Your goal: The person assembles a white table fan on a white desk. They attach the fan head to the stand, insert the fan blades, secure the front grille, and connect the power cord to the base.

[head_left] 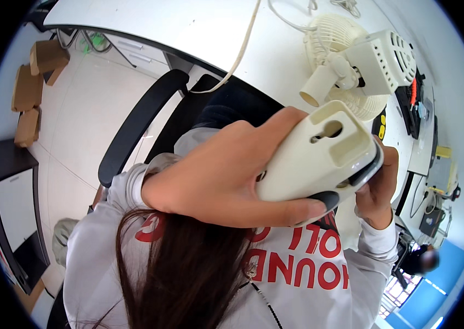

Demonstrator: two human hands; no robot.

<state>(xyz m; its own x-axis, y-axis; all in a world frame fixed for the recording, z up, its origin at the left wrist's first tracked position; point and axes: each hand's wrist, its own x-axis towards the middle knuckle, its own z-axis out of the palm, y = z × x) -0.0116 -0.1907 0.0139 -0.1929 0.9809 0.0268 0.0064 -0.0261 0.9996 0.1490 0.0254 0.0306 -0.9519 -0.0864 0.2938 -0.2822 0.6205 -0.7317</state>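
Note:
A cream plastic fan base (308,159), with a recess, a keyhole-shaped opening and dark grey parts along one edge, is held up in front of my chest. My left hand (221,170) wraps round its near side, thumb stretched along the lower edge by a dark grey part. On the far right side, my right hand (380,189) grips the edge with bent fingers, partly hidden behind the base. Just beyond, a cream desk fan (382,63) lies on the white desk (199,24). Its round grille (333,35) is partly covered by the motor housing, and its hollow neck tube (319,86) points toward me.
A beige cable (243,46) hangs over the desk's front edge. A black chair armrest (144,126) stands at the left, with cardboard boxes (28,88) on the floor beyond. Red-handled tools (413,90) and a yellow-and-black item (379,125) lie at the right. Another person (421,260) is far right.

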